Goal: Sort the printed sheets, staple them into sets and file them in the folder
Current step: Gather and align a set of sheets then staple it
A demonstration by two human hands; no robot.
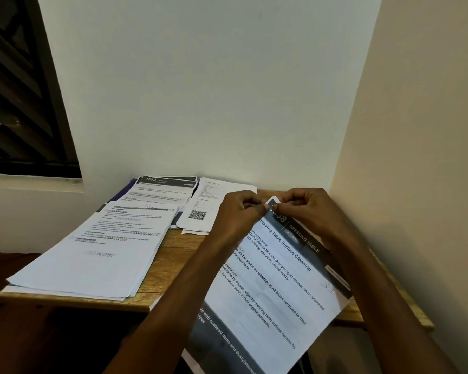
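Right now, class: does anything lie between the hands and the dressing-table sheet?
No. Both the left hand and right hand already pinch the sheet at its top corner, with nothing visible between.

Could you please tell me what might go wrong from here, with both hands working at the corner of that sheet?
The left hand and right hand pinch only the top corner of the Dressing Table sheet, so it could tear or crease. The big stack overhangs the table edge; a nudge might spill it.
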